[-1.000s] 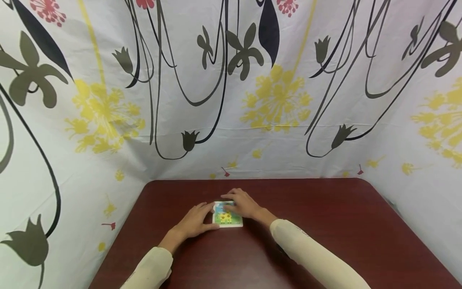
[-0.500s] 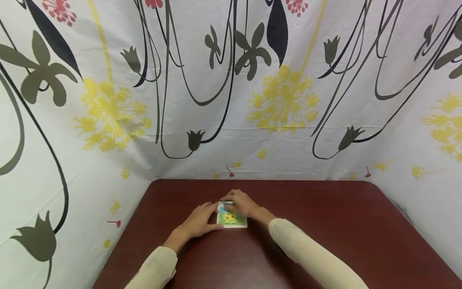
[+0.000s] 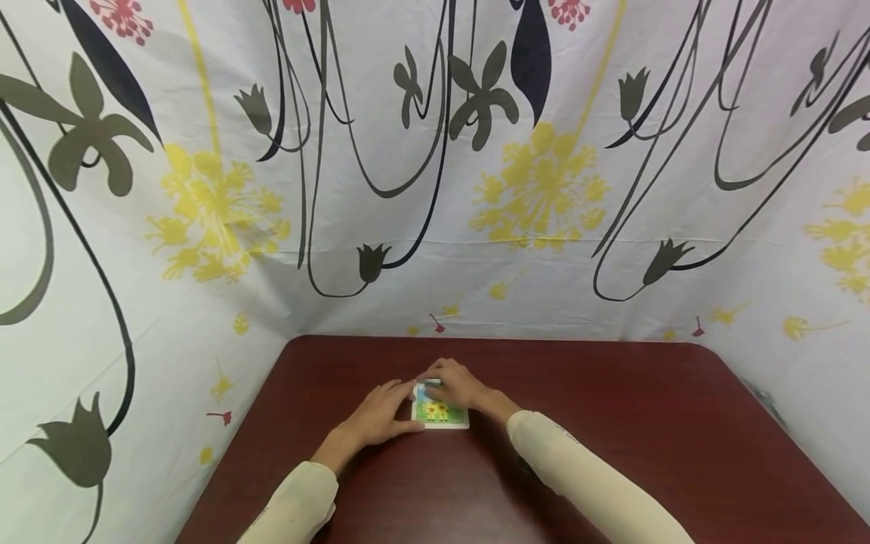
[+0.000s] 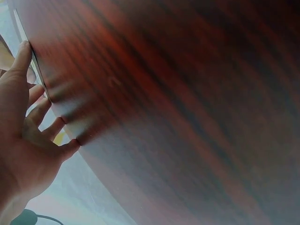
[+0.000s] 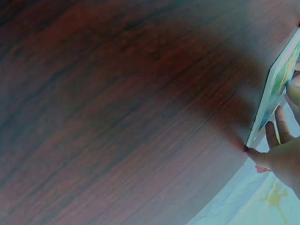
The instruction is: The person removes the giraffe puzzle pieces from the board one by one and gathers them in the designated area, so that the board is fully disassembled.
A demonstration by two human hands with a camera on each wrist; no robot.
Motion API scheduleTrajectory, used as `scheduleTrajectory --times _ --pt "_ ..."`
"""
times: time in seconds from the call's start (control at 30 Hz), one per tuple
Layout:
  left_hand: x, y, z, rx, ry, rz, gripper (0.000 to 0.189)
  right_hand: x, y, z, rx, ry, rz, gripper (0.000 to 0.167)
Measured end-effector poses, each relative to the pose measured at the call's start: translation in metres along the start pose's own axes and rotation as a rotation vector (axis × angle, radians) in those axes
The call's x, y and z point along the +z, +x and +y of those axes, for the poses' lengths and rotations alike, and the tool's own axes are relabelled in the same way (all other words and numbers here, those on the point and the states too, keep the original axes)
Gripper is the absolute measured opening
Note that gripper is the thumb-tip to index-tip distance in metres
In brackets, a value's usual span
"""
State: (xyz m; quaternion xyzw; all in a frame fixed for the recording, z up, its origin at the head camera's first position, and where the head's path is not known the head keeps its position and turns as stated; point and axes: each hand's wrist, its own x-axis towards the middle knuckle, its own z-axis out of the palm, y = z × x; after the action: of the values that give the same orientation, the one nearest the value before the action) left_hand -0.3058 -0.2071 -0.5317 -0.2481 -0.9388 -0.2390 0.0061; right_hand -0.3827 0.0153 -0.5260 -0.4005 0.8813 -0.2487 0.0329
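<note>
A small flat picture board (image 3: 435,413), white-bordered with a yellow giraffe-like figure on green and blue, lies on the table. My left hand (image 3: 374,417) spans its left side, thumb by the near corner and fingertips by the far one. In the left wrist view the fingers of my left hand (image 4: 30,136) spread loosely along the edge. My right hand (image 3: 458,384) covers the board's far right part, its thumb over the picture. The right wrist view has fingertips of my right hand (image 5: 281,152) at the far edge of the board (image 5: 274,89).
The dark red wood-grain table (image 3: 584,423) stretches around the board. White cloth (image 3: 435,189) with printed flowers hangs behind it and at both sides. A dark rounded object with a thin cord (image 4: 24,218) shows at the bottom of the left wrist view.
The head view has turned slightly, so board, hands and table sit farther right in it. My right fingertips have come a little closer to my left ones.
</note>
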Motion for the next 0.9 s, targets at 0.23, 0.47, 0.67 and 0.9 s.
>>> scheduleTrajectory --times 0.23,0.47,0.67,0.9 --pt "-0.0012 -0.0001 0.0022 0.022 -0.013 0.008 0.068 0.0 0.0012 0.0004 0.003 0.033 0.006 0.028" --pt "-0.0007 0.0002 0.0011 0.022 -0.018 0.01 0.067 -0.0008 0.0017 -0.0007 0.016 0.046 0.011 0.024" --pt "-0.0008 0.0007 0.0016 0.023 -0.015 0.006 0.067 -0.0016 0.0027 -0.0036 0.043 0.076 -0.001 0.021" --pt "-0.0007 0.0006 0.0018 0.02 -0.013 0.007 0.071 -0.0016 0.0044 -0.0059 0.102 0.103 -0.017 0.021"
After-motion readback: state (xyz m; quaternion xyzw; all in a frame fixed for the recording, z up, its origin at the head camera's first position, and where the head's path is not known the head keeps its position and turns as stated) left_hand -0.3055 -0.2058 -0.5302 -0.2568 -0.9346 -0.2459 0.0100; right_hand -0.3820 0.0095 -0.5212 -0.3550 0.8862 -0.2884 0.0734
